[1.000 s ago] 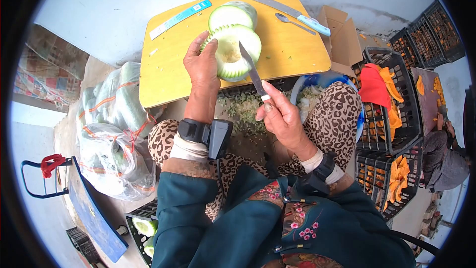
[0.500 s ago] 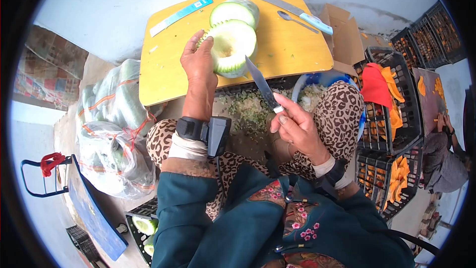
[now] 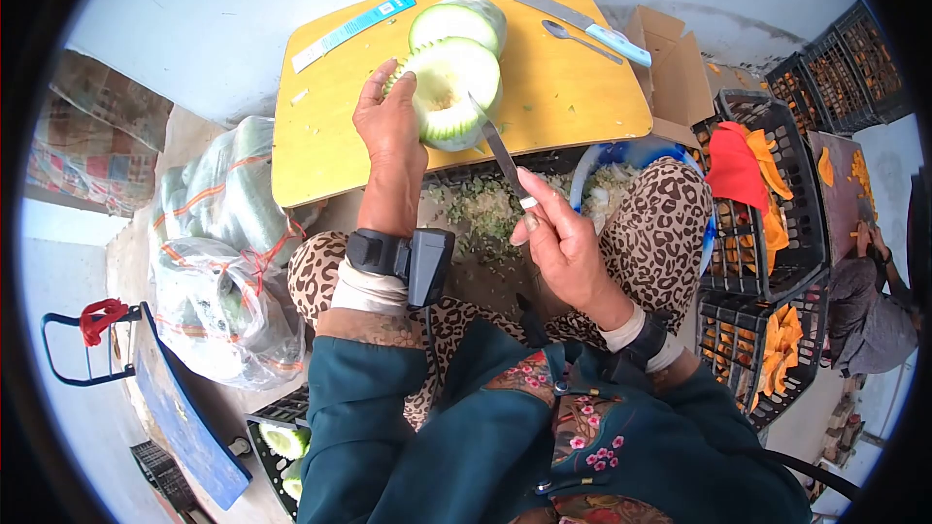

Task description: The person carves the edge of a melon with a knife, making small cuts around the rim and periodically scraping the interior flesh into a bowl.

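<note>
A hollowed winter melon piece [image 3: 468, 68] rests near the front edge of the yellow table [image 3: 563, 87], its pale opening facing me. Notches run along its left and lower rim. My left hand [image 3: 390, 121] steadies it from the left, thumb on the notched rim and fingers behind. My right hand [image 3: 573, 257] grips a knife [image 3: 503, 153] by its white handle. The blade's tip overlaps the lower right rim of the opening. Behind this piece lies another cut winter melon piece [image 3: 445, 27].
On the table lie a blue-and-white strip [image 3: 354, 32], a long knife [image 3: 553, 10] and a spoon [image 3: 582, 42]. Scraps [image 3: 485, 213] cover the floor below. Bagged melons [image 3: 223, 272] stand left; crates [image 3: 762, 277] with orange slices stand right. Another person [image 3: 869, 306] sits far right.
My right hand has shifted slightly left and turned the knife, bringing its tip up and left onto the melon's rim. My left hand stays on the melon, almost unmoved.
</note>
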Demonstrator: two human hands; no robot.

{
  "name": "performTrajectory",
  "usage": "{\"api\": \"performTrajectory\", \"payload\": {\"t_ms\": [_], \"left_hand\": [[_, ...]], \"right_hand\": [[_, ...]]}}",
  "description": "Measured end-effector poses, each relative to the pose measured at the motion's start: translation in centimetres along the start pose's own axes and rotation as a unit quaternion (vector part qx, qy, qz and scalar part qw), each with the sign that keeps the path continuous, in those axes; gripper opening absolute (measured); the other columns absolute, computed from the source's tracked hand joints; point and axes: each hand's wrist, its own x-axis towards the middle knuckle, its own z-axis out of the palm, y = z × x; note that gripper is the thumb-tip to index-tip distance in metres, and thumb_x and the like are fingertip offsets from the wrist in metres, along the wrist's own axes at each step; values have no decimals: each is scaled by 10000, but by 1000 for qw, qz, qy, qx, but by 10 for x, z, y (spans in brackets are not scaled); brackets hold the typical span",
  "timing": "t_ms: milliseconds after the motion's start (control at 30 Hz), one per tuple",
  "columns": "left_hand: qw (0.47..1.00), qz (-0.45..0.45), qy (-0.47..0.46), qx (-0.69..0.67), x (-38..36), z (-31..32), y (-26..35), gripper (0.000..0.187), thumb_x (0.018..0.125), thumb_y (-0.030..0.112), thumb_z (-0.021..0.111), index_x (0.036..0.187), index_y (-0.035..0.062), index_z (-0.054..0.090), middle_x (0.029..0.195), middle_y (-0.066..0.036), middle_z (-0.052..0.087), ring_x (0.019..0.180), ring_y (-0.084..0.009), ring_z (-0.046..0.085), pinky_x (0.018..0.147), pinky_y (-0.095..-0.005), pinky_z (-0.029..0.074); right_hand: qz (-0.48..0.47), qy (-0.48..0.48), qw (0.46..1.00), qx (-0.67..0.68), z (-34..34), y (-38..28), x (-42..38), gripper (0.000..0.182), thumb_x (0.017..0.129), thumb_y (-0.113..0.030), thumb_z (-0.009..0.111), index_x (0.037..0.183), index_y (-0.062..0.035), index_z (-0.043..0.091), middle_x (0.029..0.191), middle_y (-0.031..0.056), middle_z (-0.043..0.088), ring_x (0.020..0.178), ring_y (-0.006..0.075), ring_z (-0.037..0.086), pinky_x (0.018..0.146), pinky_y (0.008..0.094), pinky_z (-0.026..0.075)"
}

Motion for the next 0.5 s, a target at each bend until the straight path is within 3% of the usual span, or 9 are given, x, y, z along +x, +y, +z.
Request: {"api": "performTrajectory", "payload": {"t_ms": [100,200,300,400,500], "left_hand": [[1000,0,-5,-12,1,-2,0,333,858,-6,609,1186,-10,555,1044,-156,626,877,-214,644,743,-322,558],[1000,0,-13,-10,1,-3,0,331,855,-5,614,1181,-11,558,1041,-155,627,876,-215,645,741,-320,559],[1000,-5,-16,-9,0,-3,3,332,853,-7,615,1180,-10,560,1039,-154,628,873,-218,646,737,-322,561],[1000,-6,-10,13,-1,-2,6,334,852,-8,616,1181,-12,559,1040,-153,627,878,-219,646,738,-322,561],[1000,-10,-13,-10,2,-3,3,337,851,-10,615,1184,-16,558,1041,-152,626,881,-218,644,744,-316,558]], "right_hand": [[74,-51,974,209,-5,6,1,453,963,-66,434,1413,-71,381,807,54,616,526,63,467,514,208,423],[148,-96,894,411,-15,2,3,443,989,-114,426,1426,-83,363,801,71,609,489,25,379,458,174,342],[176,-123,841,496,-24,2,0,440,996,-144,437,1426,-84,363,794,82,602,487,23,361,446,165,318],[180,-222,871,401,-30,2,-10,470,989,-134,444,1442,-79,330,825,103,608,476,24,313,439,161,286],[129,-241,917,292,-30,8,-16,471,982,-152,472,1431,-73,354,806,66,606,538,19,387,489,166,340]]}}
